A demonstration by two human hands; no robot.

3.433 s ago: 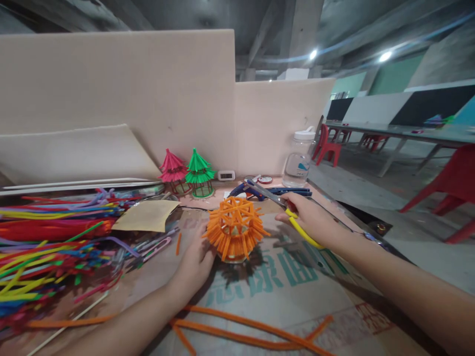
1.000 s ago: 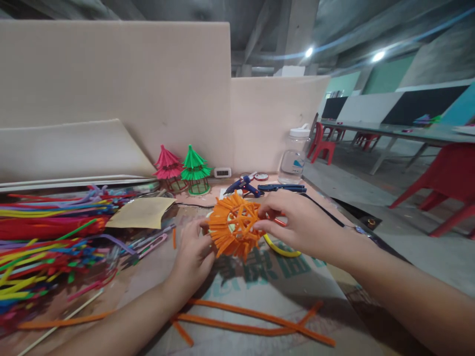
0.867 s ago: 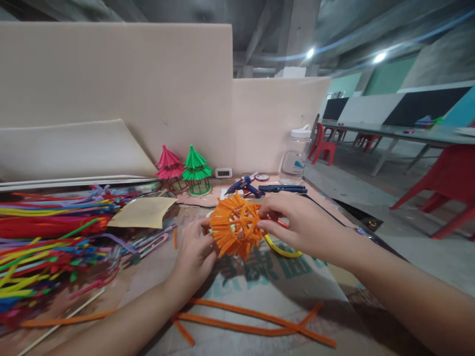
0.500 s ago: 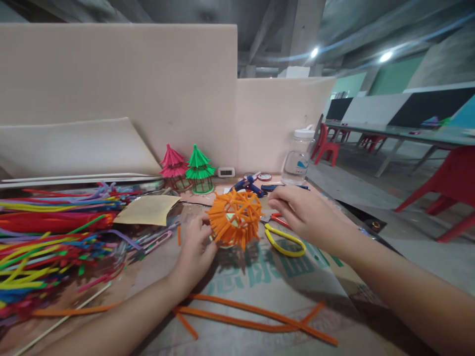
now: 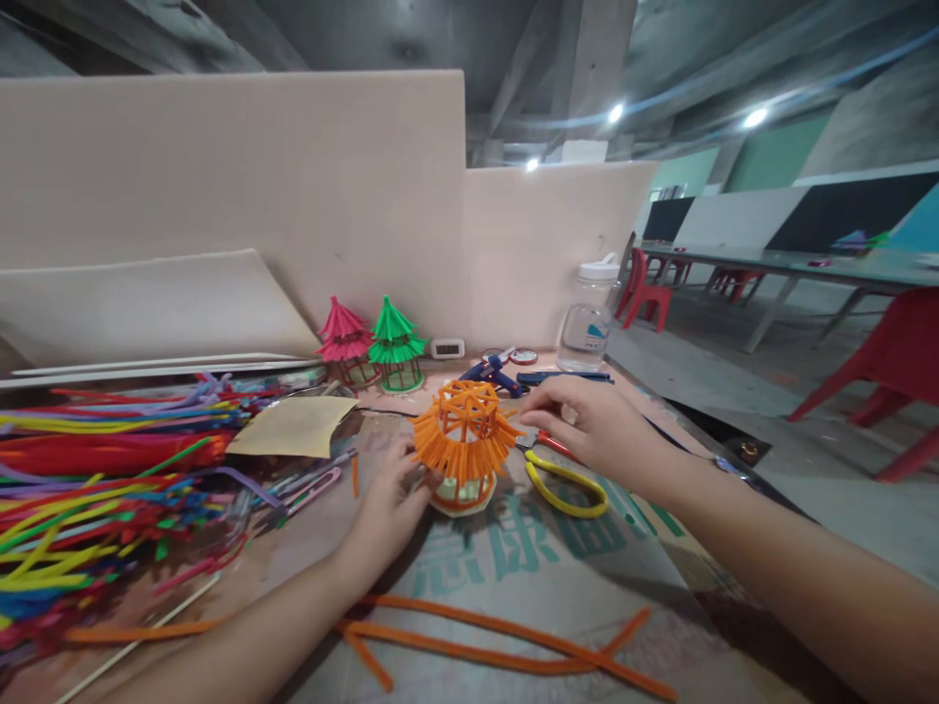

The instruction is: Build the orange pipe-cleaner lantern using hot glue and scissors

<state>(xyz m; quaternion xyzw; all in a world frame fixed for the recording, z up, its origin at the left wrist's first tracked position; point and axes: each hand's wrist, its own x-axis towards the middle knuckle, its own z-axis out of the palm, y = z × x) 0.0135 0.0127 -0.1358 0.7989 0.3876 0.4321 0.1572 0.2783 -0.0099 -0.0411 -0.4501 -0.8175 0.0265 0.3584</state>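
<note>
An orange pipe-cleaner model (image 5: 466,440) stands upright on the work surface, with a skirt of short strips, an open lattice on top and a pale base. My left hand (image 5: 400,494) holds its left side, fingertips partly hidden behind it. Just right of the model is my right hand (image 5: 568,416), its fingers pinched together; anything between them is too small to make out. Yellow-and-red handled pliers (image 5: 564,494) lie below my right hand. Several orange strips (image 5: 476,640) rest in front of the model.
Colourful pipe cleaners (image 5: 110,440) are heaped at the left beside a yellowish paper (image 5: 293,426). Behind stand a pink model (image 5: 344,337), a green model (image 5: 396,342), a blue glue gun (image 5: 493,372) and a water bottle (image 5: 587,318).
The orange model has gone from tilted to upright, so its base now shows. My left hand stays at its side, and my right hand has shifted slightly towards it.
</note>
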